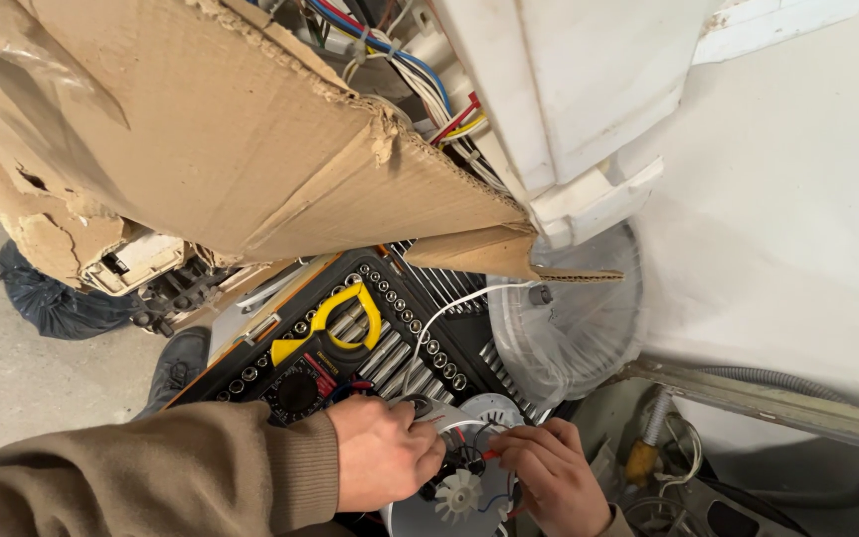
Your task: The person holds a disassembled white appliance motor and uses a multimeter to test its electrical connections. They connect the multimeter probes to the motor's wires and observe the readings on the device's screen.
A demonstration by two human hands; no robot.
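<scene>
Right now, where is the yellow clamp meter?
In the head view, the yellow clamp meter lies left of centre on the open socket set case, just above the left hand and below the torn cardboard.

Repair workshop: socket set (390, 338), clamp meter (325, 343), opened appliance (559, 109).

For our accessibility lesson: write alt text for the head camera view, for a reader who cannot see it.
Two hands, left and right, work on a small fan motor with thin wires. Behind them a yellow clamp meter lies on an open socket set. Torn cardboard and a white appliance with loose wiring hang above.
</scene>
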